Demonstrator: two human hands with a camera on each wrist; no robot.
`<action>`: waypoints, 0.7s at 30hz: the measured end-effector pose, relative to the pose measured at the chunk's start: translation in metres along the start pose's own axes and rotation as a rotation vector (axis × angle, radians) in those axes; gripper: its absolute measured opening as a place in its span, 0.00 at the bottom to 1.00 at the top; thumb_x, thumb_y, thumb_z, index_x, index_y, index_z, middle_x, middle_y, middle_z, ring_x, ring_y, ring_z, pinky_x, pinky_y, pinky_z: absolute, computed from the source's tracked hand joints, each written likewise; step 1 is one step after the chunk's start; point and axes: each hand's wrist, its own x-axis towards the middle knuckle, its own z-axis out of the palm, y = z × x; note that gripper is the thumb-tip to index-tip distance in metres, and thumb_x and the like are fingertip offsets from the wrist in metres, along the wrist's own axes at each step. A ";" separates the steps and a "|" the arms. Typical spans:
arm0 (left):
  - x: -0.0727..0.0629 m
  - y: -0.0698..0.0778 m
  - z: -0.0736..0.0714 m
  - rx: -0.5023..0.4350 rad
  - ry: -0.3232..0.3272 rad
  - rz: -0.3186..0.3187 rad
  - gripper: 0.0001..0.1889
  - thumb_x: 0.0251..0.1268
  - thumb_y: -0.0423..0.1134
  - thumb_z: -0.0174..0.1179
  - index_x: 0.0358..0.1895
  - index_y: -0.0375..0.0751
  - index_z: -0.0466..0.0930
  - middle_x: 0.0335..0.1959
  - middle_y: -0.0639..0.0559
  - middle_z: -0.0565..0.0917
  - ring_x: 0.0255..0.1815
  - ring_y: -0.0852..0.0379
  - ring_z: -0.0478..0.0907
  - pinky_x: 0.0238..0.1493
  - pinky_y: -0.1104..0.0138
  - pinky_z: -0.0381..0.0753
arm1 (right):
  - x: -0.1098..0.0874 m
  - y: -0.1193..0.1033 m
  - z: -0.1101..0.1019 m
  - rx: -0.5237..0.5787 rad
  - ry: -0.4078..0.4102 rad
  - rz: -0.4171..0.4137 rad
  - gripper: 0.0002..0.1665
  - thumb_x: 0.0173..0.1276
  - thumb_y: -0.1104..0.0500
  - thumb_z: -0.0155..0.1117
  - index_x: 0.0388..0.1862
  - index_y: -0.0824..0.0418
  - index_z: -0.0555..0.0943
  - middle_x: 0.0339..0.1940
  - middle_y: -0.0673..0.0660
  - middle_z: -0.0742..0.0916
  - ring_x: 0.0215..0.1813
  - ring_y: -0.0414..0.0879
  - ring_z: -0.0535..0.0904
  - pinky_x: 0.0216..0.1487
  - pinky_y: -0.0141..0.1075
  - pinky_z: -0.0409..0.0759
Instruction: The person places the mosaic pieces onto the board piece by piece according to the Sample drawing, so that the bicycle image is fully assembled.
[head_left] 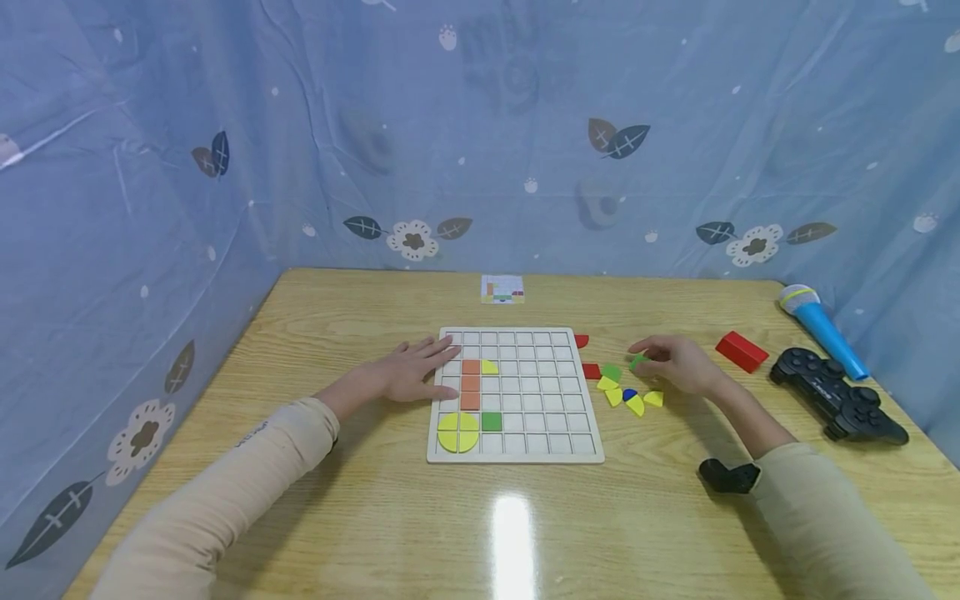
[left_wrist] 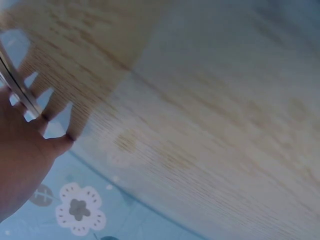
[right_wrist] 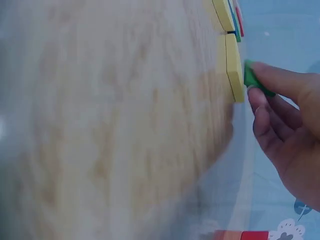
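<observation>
A white grid board lies mid-table. On it are a yellow circle of quarter pieces, a green square, a column of orange squares and a yellow quarter piece. My left hand rests with spread, straight fingers on the board's left edge; the left wrist view shows this hand at the rim. To the right of the board, my right hand pinches a green piece between thumb and fingers, beside several loose yellow pieces.
Near the right hand lie another green piece, a blue piece and red pieces. A picture card lies behind the board. Farther right are a red block, a black game controller and a toy microphone.
</observation>
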 end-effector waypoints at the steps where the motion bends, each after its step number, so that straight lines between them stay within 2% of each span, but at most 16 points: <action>1: 0.000 0.000 0.000 0.000 0.000 0.002 0.44 0.66 0.70 0.41 0.78 0.52 0.39 0.77 0.50 0.38 0.76 0.44 0.36 0.69 0.42 0.37 | 0.000 -0.002 0.000 0.018 0.010 0.011 0.16 0.68 0.63 0.63 0.53 0.69 0.79 0.41 0.62 0.84 0.41 0.53 0.80 0.37 0.37 0.78; 8: 0.000 0.000 0.001 -0.002 0.003 0.001 0.44 0.66 0.70 0.41 0.78 0.52 0.39 0.77 0.50 0.38 0.75 0.43 0.36 0.69 0.42 0.37 | 0.001 -0.022 0.003 0.290 -0.015 0.160 0.22 0.69 0.60 0.62 0.55 0.74 0.76 0.38 0.64 0.87 0.36 0.53 0.84 0.36 0.37 0.83; 13: 0.000 -0.001 0.001 -0.002 0.001 0.002 0.44 0.66 0.70 0.41 0.78 0.53 0.39 0.77 0.51 0.38 0.75 0.43 0.36 0.69 0.42 0.37 | 0.003 -0.037 0.011 0.473 -0.074 0.259 0.25 0.70 0.59 0.61 0.58 0.75 0.73 0.37 0.63 0.87 0.38 0.51 0.84 0.40 0.39 0.83; 17: 0.001 -0.002 0.002 0.002 -0.003 -0.003 0.45 0.65 0.71 0.41 0.78 0.54 0.38 0.77 0.51 0.38 0.76 0.44 0.36 0.69 0.42 0.37 | 0.003 -0.050 0.019 0.587 -0.141 0.274 0.24 0.70 0.61 0.60 0.58 0.77 0.71 0.38 0.62 0.86 0.39 0.50 0.84 0.45 0.40 0.82; 21: 0.002 -0.003 0.002 0.003 -0.009 -0.013 0.45 0.64 0.72 0.40 0.78 0.55 0.37 0.77 0.53 0.37 0.76 0.46 0.35 0.70 0.43 0.36 | 0.002 -0.066 0.029 0.627 -0.201 0.261 0.22 0.70 0.64 0.59 0.57 0.77 0.72 0.39 0.61 0.86 0.39 0.49 0.84 0.45 0.40 0.82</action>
